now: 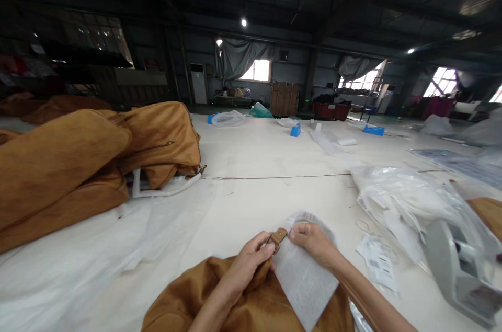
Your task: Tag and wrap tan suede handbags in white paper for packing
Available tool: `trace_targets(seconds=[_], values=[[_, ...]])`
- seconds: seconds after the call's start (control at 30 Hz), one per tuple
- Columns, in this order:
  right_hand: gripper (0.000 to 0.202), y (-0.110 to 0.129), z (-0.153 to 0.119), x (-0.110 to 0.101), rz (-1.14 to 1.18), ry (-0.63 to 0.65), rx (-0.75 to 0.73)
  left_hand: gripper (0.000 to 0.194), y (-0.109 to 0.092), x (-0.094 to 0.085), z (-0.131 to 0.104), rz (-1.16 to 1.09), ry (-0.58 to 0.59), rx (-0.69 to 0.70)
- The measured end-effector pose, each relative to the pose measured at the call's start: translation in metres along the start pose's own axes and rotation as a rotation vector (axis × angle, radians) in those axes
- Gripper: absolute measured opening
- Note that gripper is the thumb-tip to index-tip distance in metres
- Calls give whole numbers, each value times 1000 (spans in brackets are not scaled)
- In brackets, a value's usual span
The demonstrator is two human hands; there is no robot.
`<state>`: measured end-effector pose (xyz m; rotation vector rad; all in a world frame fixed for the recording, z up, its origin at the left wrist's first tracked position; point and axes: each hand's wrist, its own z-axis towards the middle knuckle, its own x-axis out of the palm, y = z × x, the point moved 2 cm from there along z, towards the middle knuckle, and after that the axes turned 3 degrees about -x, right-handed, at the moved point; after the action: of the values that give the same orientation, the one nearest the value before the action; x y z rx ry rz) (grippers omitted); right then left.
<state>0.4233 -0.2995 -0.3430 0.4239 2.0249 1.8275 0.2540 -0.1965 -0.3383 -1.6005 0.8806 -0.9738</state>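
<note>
A brown bag (243, 306) lies at the table's near edge, its lower part cut off by the frame. My left hand (253, 259) is closed on the bag's metal ring, from which a small leather tab (279, 235) with a stud sticks out. Close to the tab's free end, my right hand (311, 240) pinches a thin, whitish fabric-like sheet (304, 274). The sheet drapes over the bag and hangs down between my two forearms. Whether the right fingertips also touch the tab is hard to make out.
More brown bags (70, 159) are heaped on the left over plastic sheeting (98, 264). To the right are clear plastic bags (403, 196), white labels with loops (378, 264) and a grey tape dispenser (458, 269). Blue pieces (374, 130) sit farther back on the white table (251, 201).
</note>
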Motion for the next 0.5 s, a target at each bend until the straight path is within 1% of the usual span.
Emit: trace_targets(seconds=[0.13,0.23,0.3,0.37,0.43,0.47,0.5], values=[[38,4,10,6,80,-6,-4,43,-1,-1,1,-18,-7,-23],[42,6,2,6,150,11,3,46,1,-2,4,-19,-13,-17],[44,7,-14,3,278,29,19,48,3,-3,5,-19,-24,-9],[49,8,-36,0,496,55,42,47,5,-4,6,-27,-42,-3],[57,8,-60,2,699,93,48,45,5,-4,6,-25,-56,-1],[59,8,-70,5,753,97,43,45,5,-4,6,-19,-60,-2],[59,8,-79,9,773,55,17,44,5,-4,7,-11,-61,-3]])
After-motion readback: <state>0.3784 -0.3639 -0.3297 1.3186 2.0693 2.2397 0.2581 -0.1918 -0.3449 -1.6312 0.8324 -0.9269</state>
